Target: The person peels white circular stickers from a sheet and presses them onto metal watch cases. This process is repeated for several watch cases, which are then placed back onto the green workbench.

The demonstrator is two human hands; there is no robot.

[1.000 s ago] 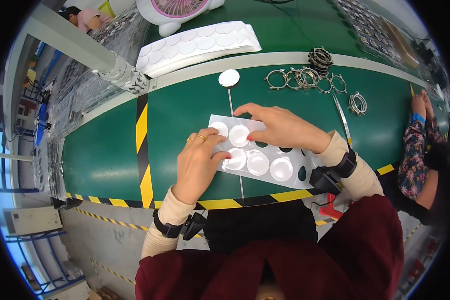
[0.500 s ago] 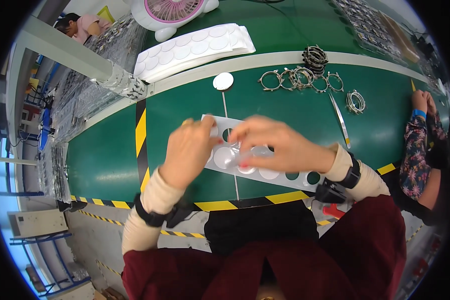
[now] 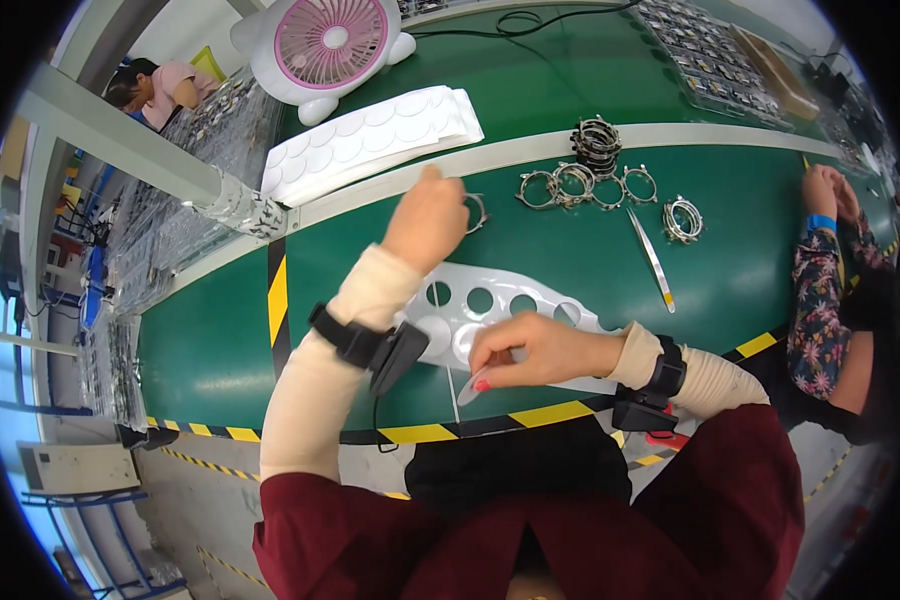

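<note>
In my right hand (image 3: 530,350) a small round pale sticker (image 3: 472,386) is pinched between thumb and fingers near the table's front edge. Beneath that hand lies a glossy white sticker sheet (image 3: 501,284) with several round holes and some discs still in it. My left hand (image 3: 428,222) is farther away, toward the white strip along the table, with its fingers curled and mostly hidden. A thin metal ring clamp (image 3: 478,213) shows at its right side, seemingly in its grip. Other metal ring clamps (image 3: 537,190) lie in a row to the right.
Farther right lie tweezers (image 3: 652,260) and a bundle of rings (image 3: 683,220); a dark ring stack (image 3: 596,148) stands behind. White sheets of discs (image 3: 370,140) and a pink-and-white fan (image 3: 332,45) are at the back. Another person's hands (image 3: 832,192) rest at the right edge.
My left hand has left the sheet and moved to the far side, where a ring clamp now shows beside it. My right hand has come nearer with a round sticker. The view has shifted.
</note>
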